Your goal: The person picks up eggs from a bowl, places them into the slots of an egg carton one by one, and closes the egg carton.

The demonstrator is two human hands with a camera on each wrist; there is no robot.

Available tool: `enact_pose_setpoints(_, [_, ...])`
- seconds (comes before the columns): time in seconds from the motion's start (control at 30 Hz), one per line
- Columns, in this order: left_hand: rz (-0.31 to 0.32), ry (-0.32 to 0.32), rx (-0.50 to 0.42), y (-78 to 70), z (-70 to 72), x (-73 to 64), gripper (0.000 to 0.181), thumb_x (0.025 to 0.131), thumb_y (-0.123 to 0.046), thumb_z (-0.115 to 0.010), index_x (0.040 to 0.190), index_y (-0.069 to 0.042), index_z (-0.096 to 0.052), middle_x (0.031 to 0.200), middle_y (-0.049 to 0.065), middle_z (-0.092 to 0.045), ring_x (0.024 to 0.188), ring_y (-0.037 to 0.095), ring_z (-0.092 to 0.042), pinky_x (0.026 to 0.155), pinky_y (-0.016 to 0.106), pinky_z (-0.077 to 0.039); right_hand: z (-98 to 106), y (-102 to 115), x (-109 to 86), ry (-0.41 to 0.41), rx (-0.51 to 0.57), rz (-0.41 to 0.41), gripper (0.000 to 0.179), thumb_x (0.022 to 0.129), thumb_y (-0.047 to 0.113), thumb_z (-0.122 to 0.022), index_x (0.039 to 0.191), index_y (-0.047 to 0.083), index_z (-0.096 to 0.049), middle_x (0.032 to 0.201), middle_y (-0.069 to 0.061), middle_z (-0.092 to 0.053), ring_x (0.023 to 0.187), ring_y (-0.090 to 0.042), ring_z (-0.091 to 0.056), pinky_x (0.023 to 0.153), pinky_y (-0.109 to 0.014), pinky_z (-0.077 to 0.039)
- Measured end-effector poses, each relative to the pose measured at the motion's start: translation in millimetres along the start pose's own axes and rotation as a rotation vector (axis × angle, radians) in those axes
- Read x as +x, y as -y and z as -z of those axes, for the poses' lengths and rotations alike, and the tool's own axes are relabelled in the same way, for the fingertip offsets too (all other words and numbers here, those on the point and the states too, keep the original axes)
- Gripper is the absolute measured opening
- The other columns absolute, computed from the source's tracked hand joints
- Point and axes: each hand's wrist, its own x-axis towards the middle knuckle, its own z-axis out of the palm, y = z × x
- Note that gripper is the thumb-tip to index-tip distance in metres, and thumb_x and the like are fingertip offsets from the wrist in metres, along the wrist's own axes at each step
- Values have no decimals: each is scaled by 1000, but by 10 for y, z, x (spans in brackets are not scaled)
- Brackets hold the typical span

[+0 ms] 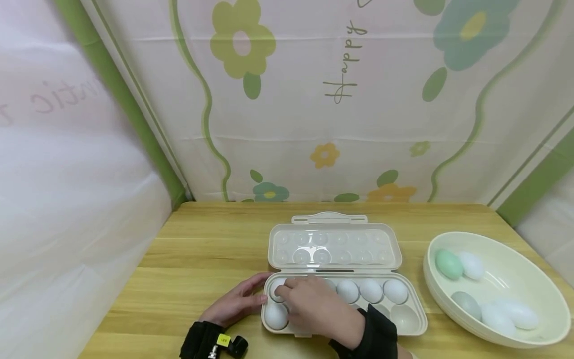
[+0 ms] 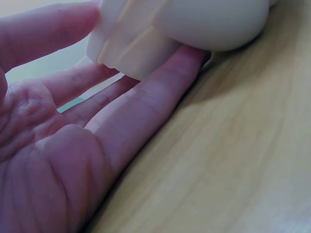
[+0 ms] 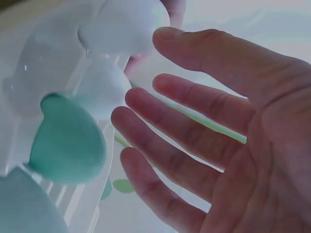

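An open cream egg box [image 1: 345, 276] stands on the table, with white eggs [image 1: 396, 291] in the back row and another white egg [image 1: 276, 316] at the front left. My left hand [image 1: 237, 301] holds the left end, thumb at the rim; in the left wrist view its fingers [image 2: 146, 104] reach against and beneath the box. Over the left half is my right hand [image 1: 316, 304], its fingers [image 3: 170, 131] spread and its thumb close to a white egg [image 3: 126, 26]. Beside them sits a green egg [image 3: 68, 141], hidden by that hand in the head view.
At the right, a large cream bowl [image 1: 448, 306] holds a green egg [image 1: 449, 264], a greyish egg [image 1: 466, 304] and several white eggs. The lid [image 1: 334, 244] lies folded back behind the box. A patterned curtain [image 1: 287, 114] hangs beyond the wooden table [image 1: 202, 239].
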Motion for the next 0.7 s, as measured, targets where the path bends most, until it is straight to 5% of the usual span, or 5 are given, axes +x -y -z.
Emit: enact_pose_setpoints(0.7, [8, 4, 1, -5, 11, 11, 46, 97, -12, -44, 141, -9, -31, 149, 22, -19, 125, 30, -39, 97, 46, -44, 210, -318, -109, -42, 61, -117, 34, 73, 25, -74, 103, 15, -63, 88, 3, -65, 73, -15, -57, 56, -29, -50])
